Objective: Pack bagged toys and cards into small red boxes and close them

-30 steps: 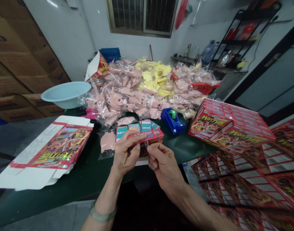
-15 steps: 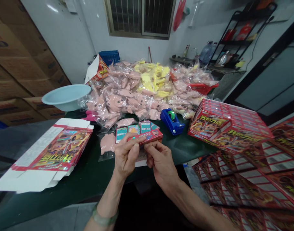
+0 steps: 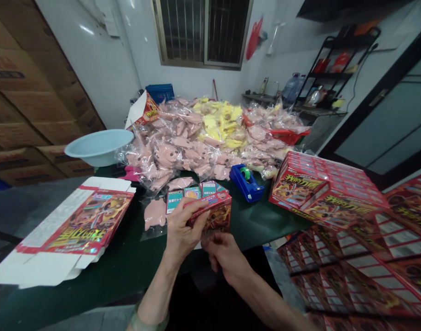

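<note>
The left hand (image 3: 183, 232) is gripping a small red printed carton (image 3: 213, 215) at its left end, with the fingers closed around it; the carton is tilting, its long axis rising from that grip toward the upper right and pointing away from the left hand over the dark green table (image 3: 265, 225); the right hand (image 3: 224, 257) is curling just below the carton's lower edge, apart from it, so the left hand is the nearer one; I cannot tell whether the right hand is pinching anything; behind the carton, small teal-and-pink cards (image 3: 174, 201) are standing, a bagged pink toy (image 3: 154, 214) is lying beside them, and a blue tape dispenser (image 3: 244, 184) is sitting to the right.
</note>
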`<state>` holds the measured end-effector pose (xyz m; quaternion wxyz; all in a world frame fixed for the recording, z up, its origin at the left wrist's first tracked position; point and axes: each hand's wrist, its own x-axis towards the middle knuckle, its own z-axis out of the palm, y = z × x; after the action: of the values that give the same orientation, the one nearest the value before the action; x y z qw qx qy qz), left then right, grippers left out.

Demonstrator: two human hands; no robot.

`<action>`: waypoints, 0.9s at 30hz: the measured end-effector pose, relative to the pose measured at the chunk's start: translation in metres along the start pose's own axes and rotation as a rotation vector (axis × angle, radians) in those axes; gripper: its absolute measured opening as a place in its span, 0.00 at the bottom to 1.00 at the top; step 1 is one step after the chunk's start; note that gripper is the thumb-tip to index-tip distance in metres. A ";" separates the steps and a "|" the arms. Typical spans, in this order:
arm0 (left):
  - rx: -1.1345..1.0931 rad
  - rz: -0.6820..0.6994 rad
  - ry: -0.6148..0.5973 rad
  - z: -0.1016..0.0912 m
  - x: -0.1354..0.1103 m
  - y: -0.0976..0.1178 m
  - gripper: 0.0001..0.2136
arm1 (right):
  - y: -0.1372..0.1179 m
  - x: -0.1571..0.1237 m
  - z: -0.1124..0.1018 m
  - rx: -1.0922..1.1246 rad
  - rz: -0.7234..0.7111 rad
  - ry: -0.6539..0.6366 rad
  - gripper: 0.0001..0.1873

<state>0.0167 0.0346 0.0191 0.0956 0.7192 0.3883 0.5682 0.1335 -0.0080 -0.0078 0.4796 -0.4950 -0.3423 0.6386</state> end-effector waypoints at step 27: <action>0.050 -0.337 -0.891 -0.054 -0.021 0.056 0.11 | -0.125 -0.049 -0.047 -0.967 -0.465 -0.749 0.09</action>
<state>-0.0073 -0.0338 0.0539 0.3265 0.8217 0.4344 0.1717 0.2154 -0.0183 0.1080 0.1767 -0.3121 -0.8330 0.4213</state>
